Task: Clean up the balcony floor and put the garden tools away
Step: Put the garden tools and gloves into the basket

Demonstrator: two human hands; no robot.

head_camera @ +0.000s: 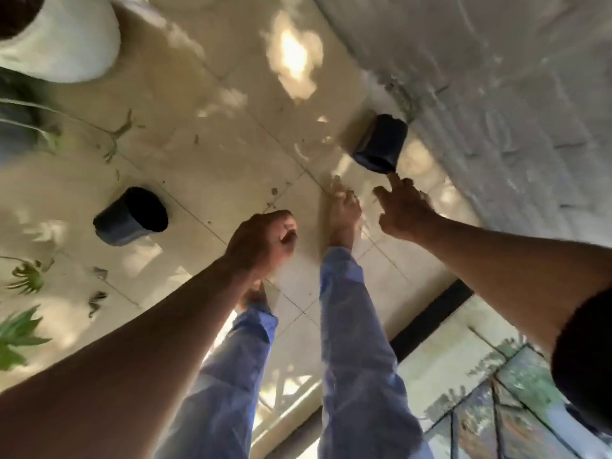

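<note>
both hands (265, 240) (402, 210) hang over a tiled floor (205, 104) with two dark pots (132, 217) (381, 142).

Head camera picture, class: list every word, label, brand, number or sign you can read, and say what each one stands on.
None: no text can be read anywhere in this view.
The two dark pots lying on the floor, one near the wall and one to the left, show no label.
The white pot, the tiled floor and the wall are bare and blurred.
</note>
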